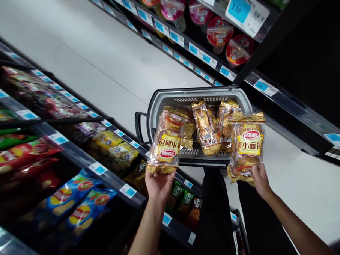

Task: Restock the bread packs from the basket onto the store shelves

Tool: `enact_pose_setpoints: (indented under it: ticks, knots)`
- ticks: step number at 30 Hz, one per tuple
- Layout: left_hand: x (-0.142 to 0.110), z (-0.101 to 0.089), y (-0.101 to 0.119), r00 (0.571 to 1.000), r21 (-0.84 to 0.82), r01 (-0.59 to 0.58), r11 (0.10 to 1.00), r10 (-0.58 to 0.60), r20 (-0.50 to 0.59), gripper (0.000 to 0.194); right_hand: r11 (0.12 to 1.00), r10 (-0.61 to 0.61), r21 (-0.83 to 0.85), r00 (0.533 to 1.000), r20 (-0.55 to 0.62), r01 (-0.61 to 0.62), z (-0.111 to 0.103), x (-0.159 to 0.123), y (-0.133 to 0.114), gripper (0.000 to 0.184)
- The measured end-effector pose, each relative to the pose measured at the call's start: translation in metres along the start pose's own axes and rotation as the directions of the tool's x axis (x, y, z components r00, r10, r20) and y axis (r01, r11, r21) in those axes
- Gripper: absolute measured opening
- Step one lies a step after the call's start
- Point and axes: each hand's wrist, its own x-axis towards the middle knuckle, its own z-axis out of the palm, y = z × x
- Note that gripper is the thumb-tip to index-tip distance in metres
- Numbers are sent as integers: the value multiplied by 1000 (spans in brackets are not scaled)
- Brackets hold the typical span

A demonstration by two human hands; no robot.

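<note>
Two clear-and-gold packs of small bread are in my hands, over the near side of a grey shopping basket (243, 101). My left hand (160, 184) is closed on the lower end of one bread pack (166, 140), its label upside down to me. The other bread pack (249, 144) is gripped at its lower right corner by my right hand (261, 180), thumb on the front, label upright. Inside the basket lie several similar packs, among them a narrow bread pack (205, 126) near the middle and another bread pack (227, 113) further right, partly hidden.
Shelves with blue chip bags (83, 214), red chip bags (21, 156) and yellow packs (117, 148) run along the left. Cup-shaped tubs (219, 31) line the shelf at upper right. A pale tiled floor (99, 51) lies between. My black-clad legs (214, 208) stand behind the basket.
</note>
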Motion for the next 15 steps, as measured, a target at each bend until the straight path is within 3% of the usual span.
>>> enact_pose_setpoints:
  ticks: [3, 5, 10, 13, 15]
  knots:
    - [-15, -12, -6, 989, -86, 122, 989, -128, -74, 28, 1000, -15, -4, 1000, -7, 15, 2, -1, -1, 69]
    - [-18, -19, -11, 987, -86, 87, 992, -98, -128, 27, 1000, -21, -13, 1000, -16, 21, 1, -1, 1, 69]
    - [-21, -39, -26, 951, 39, -192, 981, 195, -239, 21, 999, -24, -35, 999, -33, 22, 0, -4, 9, 63]
    - [-25, -46, -35, 870, 149, -377, 914, 405, -282, 35, 998, -30, -52, 999, -33, 28, 1, -6, 13, 63]
    - [-26, -41, -38, 814, 202, -474, 857, 514, -271, 43, 997, -38, -72, 999, -35, 35, 2, -7, 15, 62]
